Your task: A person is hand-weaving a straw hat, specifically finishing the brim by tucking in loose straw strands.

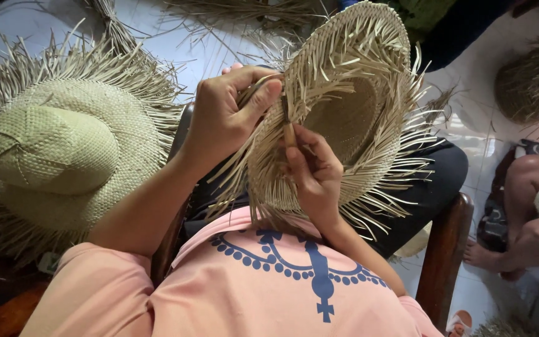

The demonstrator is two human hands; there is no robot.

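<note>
A pale straw hat [350, 106] with loose strand ends all round its brim stands tilted on my lap, its hollow inside facing me. My left hand [226, 115] grips the brim's left edge, thumb pressed over the strands. My right hand [313, 171] sits against the lower brim and pinches a small tan tool or strip [289, 134] at the weave. Both forearms come up from my pink shirt [251, 287].
A greenish woven hat [57, 150] with a frayed brim rests at the left. Loose straw lies on the white tiled floor [176, 43]. A wooden chair arm [447, 243] is at the lower right. Another seated person [531, 212] is at the right edge.
</note>
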